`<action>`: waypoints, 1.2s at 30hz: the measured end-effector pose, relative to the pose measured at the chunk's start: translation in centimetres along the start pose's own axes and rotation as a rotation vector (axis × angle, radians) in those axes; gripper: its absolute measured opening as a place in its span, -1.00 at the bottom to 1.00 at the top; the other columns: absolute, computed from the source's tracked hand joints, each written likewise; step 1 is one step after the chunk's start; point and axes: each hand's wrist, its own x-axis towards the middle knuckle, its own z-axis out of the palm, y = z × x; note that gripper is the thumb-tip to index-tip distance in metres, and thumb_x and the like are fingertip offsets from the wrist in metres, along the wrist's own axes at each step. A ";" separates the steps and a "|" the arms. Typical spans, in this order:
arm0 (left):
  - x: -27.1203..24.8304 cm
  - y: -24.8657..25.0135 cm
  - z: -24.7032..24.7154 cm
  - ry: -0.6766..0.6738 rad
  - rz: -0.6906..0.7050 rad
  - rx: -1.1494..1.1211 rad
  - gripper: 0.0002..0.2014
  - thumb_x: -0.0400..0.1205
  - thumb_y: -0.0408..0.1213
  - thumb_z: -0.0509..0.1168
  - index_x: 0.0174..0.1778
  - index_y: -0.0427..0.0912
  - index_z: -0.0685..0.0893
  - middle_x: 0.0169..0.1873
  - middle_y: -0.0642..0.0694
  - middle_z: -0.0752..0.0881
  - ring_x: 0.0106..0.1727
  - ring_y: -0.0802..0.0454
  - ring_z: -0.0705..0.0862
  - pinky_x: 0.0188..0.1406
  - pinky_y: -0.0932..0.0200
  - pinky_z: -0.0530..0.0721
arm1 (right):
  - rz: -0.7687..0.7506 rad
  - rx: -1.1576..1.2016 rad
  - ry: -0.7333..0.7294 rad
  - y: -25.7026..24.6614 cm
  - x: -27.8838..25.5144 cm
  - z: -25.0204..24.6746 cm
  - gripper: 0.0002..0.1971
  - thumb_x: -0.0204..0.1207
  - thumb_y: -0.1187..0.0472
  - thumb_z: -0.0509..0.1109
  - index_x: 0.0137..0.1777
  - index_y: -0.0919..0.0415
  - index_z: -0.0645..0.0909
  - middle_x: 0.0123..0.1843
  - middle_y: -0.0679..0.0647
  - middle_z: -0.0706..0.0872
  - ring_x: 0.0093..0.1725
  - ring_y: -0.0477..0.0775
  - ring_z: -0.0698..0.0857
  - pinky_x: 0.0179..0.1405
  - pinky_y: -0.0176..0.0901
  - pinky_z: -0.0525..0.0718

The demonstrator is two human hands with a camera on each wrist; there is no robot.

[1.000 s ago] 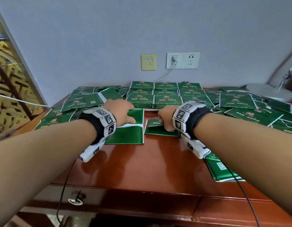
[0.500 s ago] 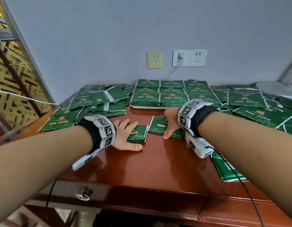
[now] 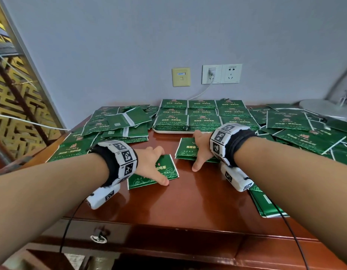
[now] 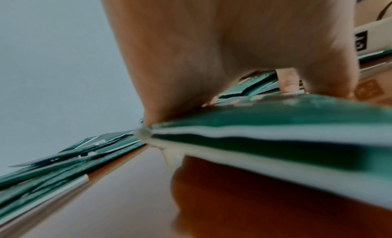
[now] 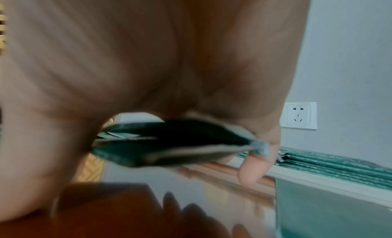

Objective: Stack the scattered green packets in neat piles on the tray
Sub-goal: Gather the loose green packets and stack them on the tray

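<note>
A white tray (image 3: 168, 131) at the back middle of the wooden table holds neat piles of green packets (image 3: 201, 121). In front of it my left hand (image 3: 151, 164) lies spread on a single green packet (image 3: 164, 172), thumb along its near part and fingers reaching past its far edge. The left wrist view shows the palm (image 4: 212, 48) on top of that packet (image 4: 275, 121), which lies on the table. My right hand (image 3: 200, 152) grips a small stack of green packets (image 3: 185, 151). In the right wrist view, a curled finger (image 5: 252, 171) and the thumb hold this stack (image 5: 169, 146).
Loose green packets lie heaped at the left (image 3: 114, 129) and right (image 3: 305, 133) of the tray. More sit at the near right table edge (image 3: 266, 205). A lamp base (image 3: 328, 112) stands at the back right. Wall sockets (image 3: 221, 74) with a plugged cable are behind.
My left hand left the left heap, came toward me and now covers a single packet it lay beside before. The right hand stays on its small stack.
</note>
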 end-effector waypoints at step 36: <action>22.7 -4.5 -14.6 0.222 0.065 0.145 -0.01 0.37 0.11 0.55 0.66 0.11 0.14 0.45 -0.25 0.36 0.47 -0.22 0.37 0.36 -0.02 0.41 | -0.028 -0.100 0.185 8.5 15.4 -9.7 -0.03 0.36 -0.17 0.53 0.66 0.04 0.08 0.54 0.15 0.39 0.43 0.22 0.48 0.30 0.01 0.50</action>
